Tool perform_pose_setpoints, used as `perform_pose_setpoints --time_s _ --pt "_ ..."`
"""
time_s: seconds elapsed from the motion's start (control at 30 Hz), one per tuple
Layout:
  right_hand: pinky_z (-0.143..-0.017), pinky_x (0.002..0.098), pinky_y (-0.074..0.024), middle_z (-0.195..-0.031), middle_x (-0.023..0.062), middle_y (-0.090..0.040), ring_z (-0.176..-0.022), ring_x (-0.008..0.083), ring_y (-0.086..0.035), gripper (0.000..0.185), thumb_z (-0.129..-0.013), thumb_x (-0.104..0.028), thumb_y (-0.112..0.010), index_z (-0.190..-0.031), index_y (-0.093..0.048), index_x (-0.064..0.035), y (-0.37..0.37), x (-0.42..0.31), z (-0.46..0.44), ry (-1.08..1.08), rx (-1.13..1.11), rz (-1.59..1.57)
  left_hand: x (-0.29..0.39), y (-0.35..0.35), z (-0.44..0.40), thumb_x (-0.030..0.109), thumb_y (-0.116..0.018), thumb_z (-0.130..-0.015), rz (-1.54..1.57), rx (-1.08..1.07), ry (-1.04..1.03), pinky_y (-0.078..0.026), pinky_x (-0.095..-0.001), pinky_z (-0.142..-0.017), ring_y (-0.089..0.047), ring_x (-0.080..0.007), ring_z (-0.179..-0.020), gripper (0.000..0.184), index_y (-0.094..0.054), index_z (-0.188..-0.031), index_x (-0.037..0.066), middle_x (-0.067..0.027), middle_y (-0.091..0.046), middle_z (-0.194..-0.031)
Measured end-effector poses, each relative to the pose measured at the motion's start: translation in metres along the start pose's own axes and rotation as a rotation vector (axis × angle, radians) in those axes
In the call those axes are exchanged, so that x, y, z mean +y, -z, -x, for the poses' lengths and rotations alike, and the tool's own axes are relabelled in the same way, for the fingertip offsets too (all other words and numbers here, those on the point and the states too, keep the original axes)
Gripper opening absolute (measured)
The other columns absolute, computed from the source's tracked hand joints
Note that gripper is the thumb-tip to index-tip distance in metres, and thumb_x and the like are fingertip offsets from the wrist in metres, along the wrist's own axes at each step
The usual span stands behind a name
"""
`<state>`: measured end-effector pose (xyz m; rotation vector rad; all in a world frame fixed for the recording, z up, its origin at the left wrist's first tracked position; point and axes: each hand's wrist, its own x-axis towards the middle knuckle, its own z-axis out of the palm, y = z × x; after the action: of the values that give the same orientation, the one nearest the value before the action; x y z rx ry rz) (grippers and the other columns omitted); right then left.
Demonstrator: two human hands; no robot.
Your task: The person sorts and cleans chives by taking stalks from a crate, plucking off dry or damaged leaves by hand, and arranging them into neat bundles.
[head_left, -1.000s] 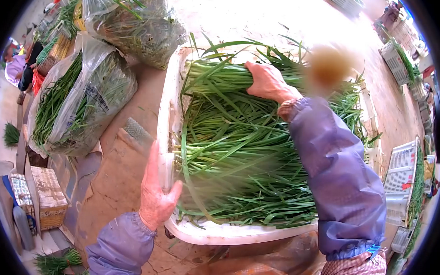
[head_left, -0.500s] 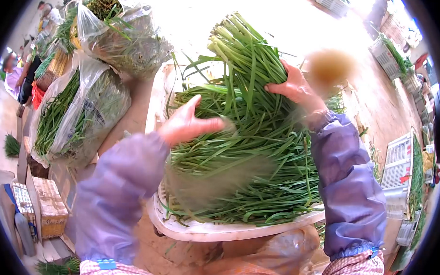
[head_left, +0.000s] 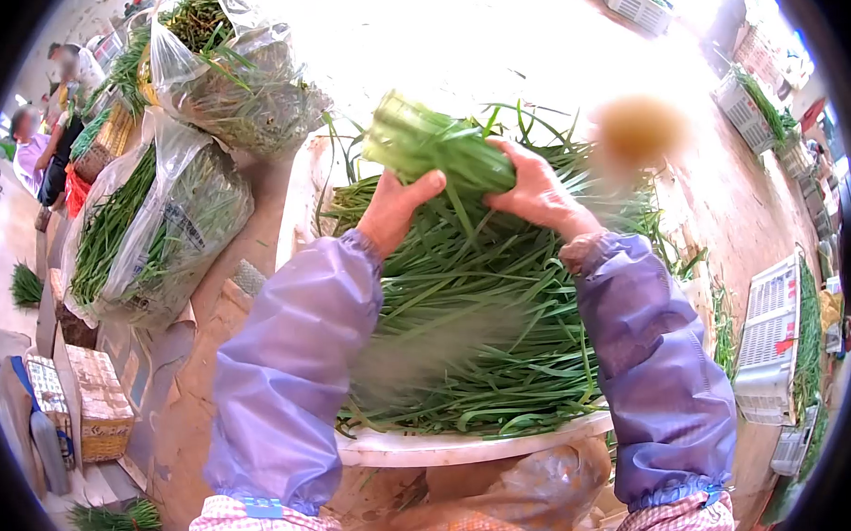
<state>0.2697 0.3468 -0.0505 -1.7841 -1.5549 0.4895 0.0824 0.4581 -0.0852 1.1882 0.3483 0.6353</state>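
Note:
A thick bunch of garlic chives (head_left: 439,146) is held between my two hands above the white crate (head_left: 471,446). Its pale cut ends point up and left, and it looks slightly blurred. My left hand (head_left: 396,205) is closed around the lower left part near the cut ends, thumb in front and the other fingers hidden behind. Round the leafy right part my right hand (head_left: 534,190) is closed, thumb below and fingers above. Beneath both hands, loose chives (head_left: 505,338) fill the crate, their long flat leaves lying mostly sideways.
Clear plastic bags of greens (head_left: 172,215) stand to the left of the crate. A woven box (head_left: 99,403) sits at lower left, near more greens (head_left: 124,530) on the floor. Grey crates (head_left: 769,341) line the right side. People (head_left: 36,154) sit at far left.
The bunch has tipped from nearly upright to slanting left, and lower. My left hand has moved right and up, from open and apart to gripping it. My right hand has shifted slightly left.

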Motion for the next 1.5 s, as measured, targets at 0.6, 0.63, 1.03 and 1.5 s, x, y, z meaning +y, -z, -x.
perform_pose_setpoints --time_s 0.6,0.63,1.03,1.5 --pt "-0.1 0.0417 -0.0419 -0.124 0.0217 -0.054 -0.113 0.033 -0.055 0.099 -0.061 -0.031 -0.082 -0.142 -0.03 -0.0124 0.031 -0.101 0.012 0.289 -0.076 0.04 0.013 -0.088 0.014 0.028 -0.061 -0.087 0.489 -0.089 -0.21 -0.054 -0.0337 -0.082 -0.059 -0.0177 -0.098 0.04 -0.049 -0.118 0.006 -0.0044 -0.057 -0.11" --pt "-0.099 0.0398 -0.0435 -0.121 0.0203 -0.056 -0.11 0.0314 -0.057 0.095 -0.061 -0.031 -0.082 -0.14 -0.034 -0.0103 0.034 -0.1 0.019 0.227 -0.072 -0.028 0.015 -0.097 0.017 0.038 -0.052 -0.09 0.61 -0.112 -0.106 -0.054 -0.0343 -0.081 -0.059 -0.0168 -0.097 0.039 -0.051 -0.117 0.01 -0.0025 -0.057 -0.109" --pt "-0.074 0.0269 -0.0508 -0.087 0.0062 -0.069 -0.08 0.0115 -0.062 0.017 -0.079 -0.004 -0.066 -0.095 -0.065 0.0007 0.086 -0.07 0.104 0.173 0.593 -0.253 -0.027 -0.178 0.036 0.019 -0.079 -0.062 -0.809 0.052 -0.521 -0.023 -0.0451 -0.109 -0.032 -0.0352 -0.131 0.103 -0.017 -0.143 0.002 -0.0193 -0.032 -0.14" --pt "-0.091 0.0375 -0.0476 -0.108 0.0212 -0.061 -0.099 0.0244 -0.06 0.03 -0.083 -0.019 -0.062 -0.103 -0.059 0.0034 0.315 -0.08 0.425 -0.032 1.32 -0.197 -0.056 -0.132 0.056 0.045 -0.064 -0.079 -1.572 -0.36 -0.078 -0.021 -0.0557 -0.106 -0.032 -0.0273 -0.134 0.072 -0.038 -0.139 0.015 -0.0115 -0.036 -0.144"
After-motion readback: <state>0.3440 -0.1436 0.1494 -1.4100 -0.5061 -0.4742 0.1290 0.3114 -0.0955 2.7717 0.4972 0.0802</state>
